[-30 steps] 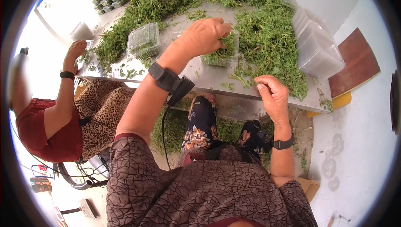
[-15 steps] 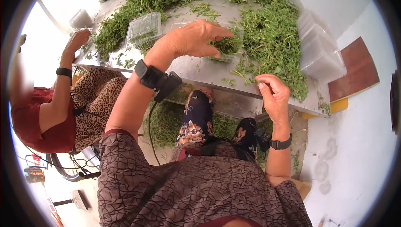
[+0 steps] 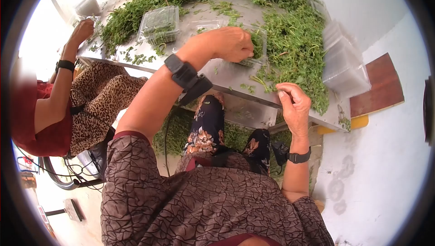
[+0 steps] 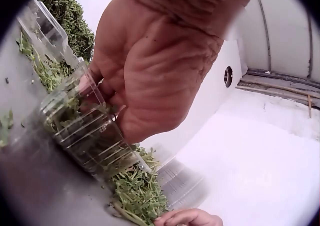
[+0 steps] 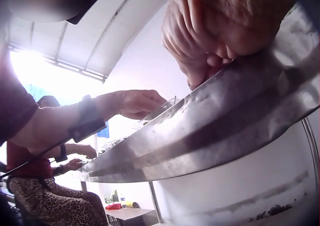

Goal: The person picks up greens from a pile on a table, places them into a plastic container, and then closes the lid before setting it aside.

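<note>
as the curled left hand (image 3: 233, 44), hold hidden, seemingly fills a clear rectangular plastic box (image 4: 90, 142), tamping should follow; right hand (image 3: 296, 105), at its five o'clock, looks slack, empty.

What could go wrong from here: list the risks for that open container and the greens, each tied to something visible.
1. The left hand reaches into the open container; pressing too hard could crush the greens inside or push some out.
2. The container sits toward the front of the table, so a knock might send it off.
3. Loose stems lie near the front edge beside the right hand and could be swept off.
</note>
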`<state>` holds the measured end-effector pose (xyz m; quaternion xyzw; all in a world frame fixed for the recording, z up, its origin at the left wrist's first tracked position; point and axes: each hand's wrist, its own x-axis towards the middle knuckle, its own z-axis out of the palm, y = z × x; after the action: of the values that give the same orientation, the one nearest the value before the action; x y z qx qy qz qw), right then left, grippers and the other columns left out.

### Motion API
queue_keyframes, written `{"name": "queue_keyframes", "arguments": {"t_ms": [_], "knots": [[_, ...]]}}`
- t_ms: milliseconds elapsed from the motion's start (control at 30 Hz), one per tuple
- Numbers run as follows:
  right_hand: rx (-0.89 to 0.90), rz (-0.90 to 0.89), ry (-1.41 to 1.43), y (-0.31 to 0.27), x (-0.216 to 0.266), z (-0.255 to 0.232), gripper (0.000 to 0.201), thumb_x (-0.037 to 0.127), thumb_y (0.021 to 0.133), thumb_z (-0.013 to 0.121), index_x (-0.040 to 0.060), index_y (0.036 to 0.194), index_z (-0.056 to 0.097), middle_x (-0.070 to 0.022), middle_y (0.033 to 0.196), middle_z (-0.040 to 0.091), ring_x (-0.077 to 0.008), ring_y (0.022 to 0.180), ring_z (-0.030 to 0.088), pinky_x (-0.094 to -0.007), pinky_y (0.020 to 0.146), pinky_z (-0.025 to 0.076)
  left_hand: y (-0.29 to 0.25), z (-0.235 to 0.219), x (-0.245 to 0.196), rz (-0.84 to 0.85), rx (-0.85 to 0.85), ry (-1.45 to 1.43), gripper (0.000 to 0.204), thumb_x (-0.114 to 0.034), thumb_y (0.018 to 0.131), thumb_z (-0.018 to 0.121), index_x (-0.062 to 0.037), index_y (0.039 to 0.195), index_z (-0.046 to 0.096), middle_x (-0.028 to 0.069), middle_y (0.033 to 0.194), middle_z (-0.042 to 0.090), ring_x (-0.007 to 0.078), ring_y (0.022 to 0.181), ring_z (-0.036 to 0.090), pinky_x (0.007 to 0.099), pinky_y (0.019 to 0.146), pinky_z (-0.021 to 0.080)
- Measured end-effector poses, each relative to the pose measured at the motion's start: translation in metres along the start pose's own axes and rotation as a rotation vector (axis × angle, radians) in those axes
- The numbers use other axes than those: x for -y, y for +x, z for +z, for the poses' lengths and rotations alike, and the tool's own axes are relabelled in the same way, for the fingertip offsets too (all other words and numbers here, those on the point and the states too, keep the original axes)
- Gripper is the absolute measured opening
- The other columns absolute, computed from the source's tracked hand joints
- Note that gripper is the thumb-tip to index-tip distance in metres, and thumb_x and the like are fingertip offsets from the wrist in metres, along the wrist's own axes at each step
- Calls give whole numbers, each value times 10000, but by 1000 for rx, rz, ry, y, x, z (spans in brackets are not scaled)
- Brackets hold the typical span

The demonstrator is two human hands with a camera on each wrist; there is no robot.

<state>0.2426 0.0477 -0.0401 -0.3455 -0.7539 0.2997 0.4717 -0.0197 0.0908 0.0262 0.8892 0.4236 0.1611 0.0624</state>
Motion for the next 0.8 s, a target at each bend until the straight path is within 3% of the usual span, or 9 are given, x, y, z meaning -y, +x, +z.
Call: {"name": "queue_keyframes", "arguments": {"t_ms": [100,200,267,400,567,800], "knots": [[4,-1,-8,0,0,0,101,-26,831,596,-26,915,652,-68,939,659,-77,714,553,-224,633,454,4,-1,-3,-86,58,20,217,-213,848,557,-37,824,681,135,752,571,320,776,567,411,723,467],[1,-10,-3,0,-3,-1,98,-23,830,595,-28,911,651,-70,941,658,-83,722,561,-224,634,456,0,-6,-6,-48,-20,-20,173,-178,834,584,-36,837,684,127,779,596,300,788,584,403,723,472],[-2,-17,9,-1,-3,0,97,-22,830,594,-28,909,650,-71,941,658,-87,725,564,-225,635,457,-6,-10,-8,-22,-234,-143,134,-139,809,622,-34,856,692,120,827,623,278,816,604,393,742,482],[-3,-29,-10,0,-3,0,101,-33,821,589,-30,901,650,-76,934,661,-96,730,572,-232,638,462,-16,-14,-20,-58,-297,-114,152,-108,797,640,-49,926,696,118,940,635,274,912,605,390,798,489],[-18,-18,-24,0,0,1,105,-40,812,587,-30,896,650,-85,921,662,-106,728,577,-242,641,466,-17,10,-27,122,-331,59,245,-130,821,629,-63,1055,665,129,1101,600,315,1043,556,403,888,476],[-25,-29,-24,-1,0,3,115,-50,804,588,-33,898,652,-90,924,665,-113,727,587,-238,646,467,-20,20,-36,58,-343,89,245,-190,826,639,-2,983,655,134,1034,618,315,989,572,409,829,490]]}}
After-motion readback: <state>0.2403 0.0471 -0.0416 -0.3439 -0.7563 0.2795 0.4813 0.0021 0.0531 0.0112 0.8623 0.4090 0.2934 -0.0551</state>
